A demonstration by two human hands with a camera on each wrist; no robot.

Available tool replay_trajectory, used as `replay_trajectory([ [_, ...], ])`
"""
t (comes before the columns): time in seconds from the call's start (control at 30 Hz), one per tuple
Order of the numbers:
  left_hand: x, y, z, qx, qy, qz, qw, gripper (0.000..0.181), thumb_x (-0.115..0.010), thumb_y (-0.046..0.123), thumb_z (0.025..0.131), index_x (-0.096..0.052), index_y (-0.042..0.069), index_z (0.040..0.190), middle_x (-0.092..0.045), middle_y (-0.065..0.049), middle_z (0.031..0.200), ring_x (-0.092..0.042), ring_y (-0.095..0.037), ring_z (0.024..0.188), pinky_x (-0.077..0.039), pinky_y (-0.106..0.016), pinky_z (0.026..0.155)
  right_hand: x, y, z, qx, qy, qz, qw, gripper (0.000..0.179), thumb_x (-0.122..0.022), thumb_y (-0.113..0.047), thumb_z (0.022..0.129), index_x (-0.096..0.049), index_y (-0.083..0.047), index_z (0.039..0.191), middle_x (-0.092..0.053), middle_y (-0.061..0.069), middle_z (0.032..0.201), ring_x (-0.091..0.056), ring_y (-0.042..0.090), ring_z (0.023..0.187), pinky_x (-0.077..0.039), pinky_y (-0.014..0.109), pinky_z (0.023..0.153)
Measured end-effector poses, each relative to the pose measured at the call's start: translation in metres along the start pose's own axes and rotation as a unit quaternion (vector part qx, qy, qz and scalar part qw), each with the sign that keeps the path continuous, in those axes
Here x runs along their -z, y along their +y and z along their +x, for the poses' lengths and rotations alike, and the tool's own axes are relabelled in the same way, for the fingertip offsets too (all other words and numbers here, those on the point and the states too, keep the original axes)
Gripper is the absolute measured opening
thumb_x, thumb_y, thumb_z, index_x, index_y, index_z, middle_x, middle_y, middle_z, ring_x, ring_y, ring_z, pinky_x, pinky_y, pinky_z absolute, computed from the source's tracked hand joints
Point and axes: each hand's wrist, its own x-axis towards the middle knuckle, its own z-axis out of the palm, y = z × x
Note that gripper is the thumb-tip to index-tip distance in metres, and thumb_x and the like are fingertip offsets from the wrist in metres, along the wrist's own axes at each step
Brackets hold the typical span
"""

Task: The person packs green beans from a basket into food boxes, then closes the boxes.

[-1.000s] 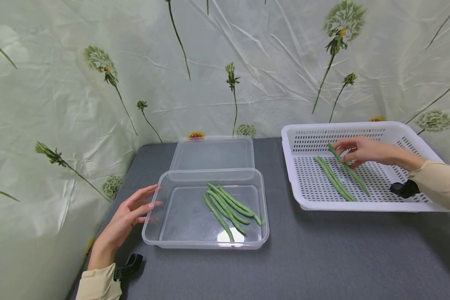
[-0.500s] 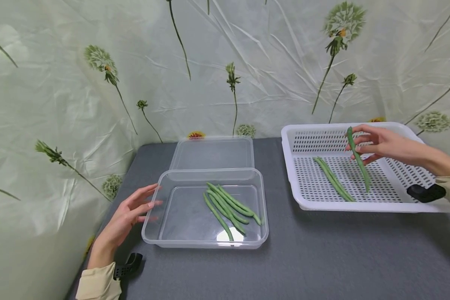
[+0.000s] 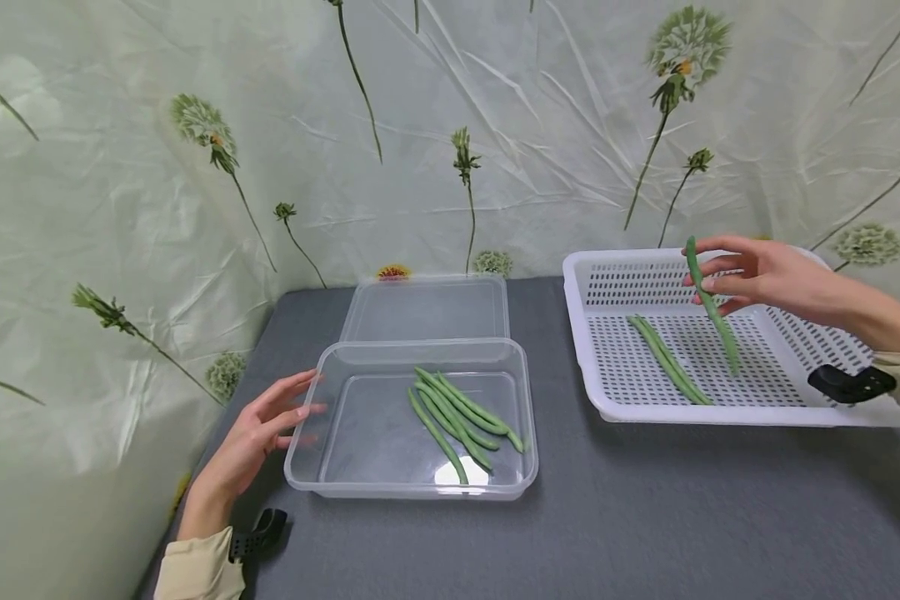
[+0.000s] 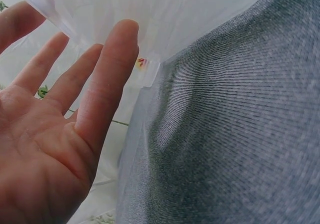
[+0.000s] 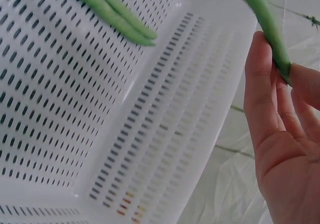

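Above the white perforated basket (image 3: 592,392), my right hand (image 3: 780,279) pinches a green bean (image 3: 712,312) near its upper end; the bean hangs at a slant. In the right wrist view the thumb and fingertips meet on that bean (image 5: 267,24). Two more green beans (image 3: 667,358) lie side by side on the basket's floor. My left hand (image 3: 247,437) rests its straight fingers at the left wall of a clear plastic container (image 3: 360,433). Several green beans (image 3: 453,417) lie in the container's right half. In the left wrist view the thumb and fingers (image 4: 107,79) are spread beside the container's side.
A clear flat lid (image 3: 427,307) lies behind the container. Grey cloth (image 3: 555,533) covers the table. A pale flower-print sheet (image 3: 420,192) stands behind and at the left. The basket is at the right, a strip of cloth between it and the container.
My right hand has lifted the pinched bean off the basket floor, first up and rightward, then slightly up and left. The left hand and the container stay in place.
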Motion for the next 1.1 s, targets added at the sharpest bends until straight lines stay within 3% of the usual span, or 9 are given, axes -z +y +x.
replay_trajectory([
  [0.13, 0.001, 0.000, -0.001, 0.005, 0.005, 0.005, 1.0000, 0.050, -0.052, 0.013, 0.103, -0.037, 0.012, 0.151, -0.038, -0.009, 0.152, -0.059, -0.013, 0.118, -0.057, -0.045, 0.081, -0.009, -0.007, 0.003, -0.005, -0.005, -0.017, 0.9998, 0.050, -0.056, -0.006, 0.101, -0.035, -0.001, 0.146, -0.068, -0.001, 0.115, -0.069, 0.015, 0.093, -0.059, 0.038, 0.071],
  [0.33, 0.001, -0.002, -0.001, 0.011, 0.008, 0.009, 0.9999, 0.050, -0.052, 0.014, 0.103, -0.038, 0.013, 0.151, -0.038, -0.010, 0.152, -0.059, -0.014, 0.118, -0.057, -0.045, 0.081, -0.026, -0.024, 0.006, -0.022, 0.004, -0.039, 0.9990, 0.055, -0.061, -0.011, 0.099, -0.036, -0.005, 0.148, -0.056, 0.025, 0.128, -0.069, 0.017, 0.086, -0.059, 0.035, 0.069],
  [0.83, -0.003, -0.003, 0.001, 0.006, 0.011, 0.001, 0.9999, 0.050, -0.053, 0.014, 0.102, -0.039, 0.013, 0.150, -0.038, -0.010, 0.152, -0.059, -0.017, 0.118, -0.057, -0.047, 0.082, -0.079, -0.082, 0.025, 0.033, 0.026, 0.028, 0.9987, 0.050, -0.066, -0.013, 0.096, -0.049, -0.010, 0.143, -0.058, 0.017, 0.119, -0.068, 0.025, 0.083, -0.059, 0.039, 0.068],
  [1.1, 0.001, -0.002, 0.000, 0.008, 0.016, 0.000, 0.9998, 0.050, -0.053, 0.013, 0.102, -0.040, 0.013, 0.150, -0.039, -0.010, 0.151, -0.059, -0.017, 0.119, -0.057, -0.047, 0.082, -0.107, -0.107, 0.044, 0.071, -0.002, 0.072, 0.9949, 0.050, -0.066, -0.009, 0.096, -0.049, -0.006, 0.143, -0.058, 0.017, 0.121, -0.067, 0.022, 0.089, -0.059, 0.042, 0.070],
])
